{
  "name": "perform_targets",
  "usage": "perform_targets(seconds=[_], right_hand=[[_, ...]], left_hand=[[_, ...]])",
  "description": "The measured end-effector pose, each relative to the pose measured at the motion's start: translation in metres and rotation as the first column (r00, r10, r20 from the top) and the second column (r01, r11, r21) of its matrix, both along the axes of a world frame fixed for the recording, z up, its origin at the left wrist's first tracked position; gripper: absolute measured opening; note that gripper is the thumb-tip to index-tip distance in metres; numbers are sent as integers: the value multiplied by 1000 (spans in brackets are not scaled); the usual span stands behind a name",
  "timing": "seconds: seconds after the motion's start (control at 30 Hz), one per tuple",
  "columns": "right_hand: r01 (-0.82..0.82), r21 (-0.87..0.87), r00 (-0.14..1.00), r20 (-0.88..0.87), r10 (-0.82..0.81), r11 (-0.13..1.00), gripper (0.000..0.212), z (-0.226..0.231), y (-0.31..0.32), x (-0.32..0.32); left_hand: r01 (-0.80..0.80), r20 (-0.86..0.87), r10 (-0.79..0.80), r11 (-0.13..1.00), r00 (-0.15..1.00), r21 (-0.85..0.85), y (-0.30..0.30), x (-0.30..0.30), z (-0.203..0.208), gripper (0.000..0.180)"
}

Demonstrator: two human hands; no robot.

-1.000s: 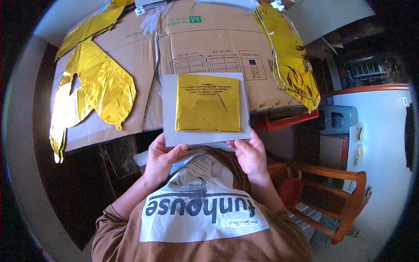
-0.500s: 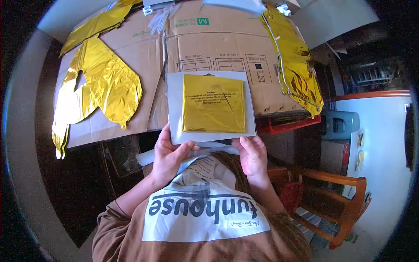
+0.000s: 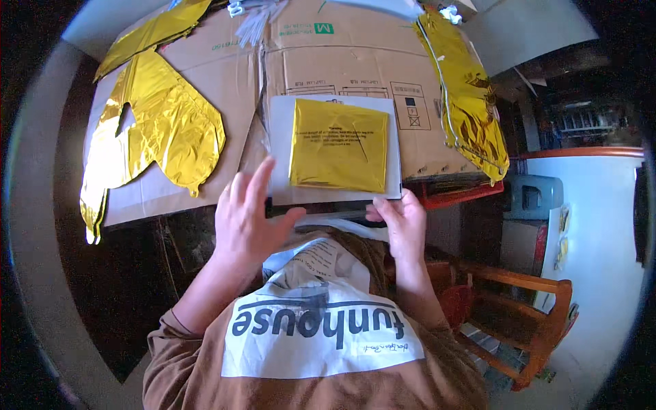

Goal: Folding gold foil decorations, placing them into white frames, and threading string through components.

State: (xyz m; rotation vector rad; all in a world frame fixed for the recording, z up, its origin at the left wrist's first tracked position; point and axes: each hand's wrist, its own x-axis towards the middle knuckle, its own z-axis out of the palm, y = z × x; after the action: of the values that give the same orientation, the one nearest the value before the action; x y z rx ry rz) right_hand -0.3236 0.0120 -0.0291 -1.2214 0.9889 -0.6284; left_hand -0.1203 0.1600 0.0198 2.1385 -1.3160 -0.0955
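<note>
Over cardboard (image 3: 328,61), gold foil packet (image 3: 338,145) just above right-hand fingers (image 3: 389,208).

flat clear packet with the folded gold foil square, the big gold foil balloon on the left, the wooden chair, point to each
flat clear packet with folded gold foil square (image 3: 338,145), head view, middle of the gold square
big gold foil balloon (image 3: 160,133), head view, its wide crinkled body
wooden chair (image 3: 529,280), head view, top rail

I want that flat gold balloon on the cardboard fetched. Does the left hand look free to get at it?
Probably yes. The left hand is open and empty, beside the packet, and only bare cardboard lies between it and the gold balloon.
</note>
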Motion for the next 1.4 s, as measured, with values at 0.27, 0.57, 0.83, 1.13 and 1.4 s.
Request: perform_targets(seconds=[0.27, 0.57, 0.83, 1.13, 1.4], right_hand=[[-287, -847, 868, -428, -253, 446, 31, 45, 19, -5], [-421, -859, 902, -430, 35, 291, 32, 20, 34, 26], [-430, -874, 898, -439, 10, 225, 35, 17, 32, 37], [-438, -873, 893, -451, -11, 217, 34, 16, 27, 40], [-421, -887, 901, -433, -30, 190, 41, 18, 29, 44]], left_hand=[[313, 122, -291, 914, 949, -257, -18, 8, -27, 25], [315, 179, -277, 919, 944, -236, -22, 12, -21, 27], [416, 298, -336, 869, 894, -268, -27, 23, -35, 24], [407, 217, -376, 906, 901, -119, -35, 29, -16, 28], [471, 368, -393, 870, 842, -149, -33, 34, -26, 24]])
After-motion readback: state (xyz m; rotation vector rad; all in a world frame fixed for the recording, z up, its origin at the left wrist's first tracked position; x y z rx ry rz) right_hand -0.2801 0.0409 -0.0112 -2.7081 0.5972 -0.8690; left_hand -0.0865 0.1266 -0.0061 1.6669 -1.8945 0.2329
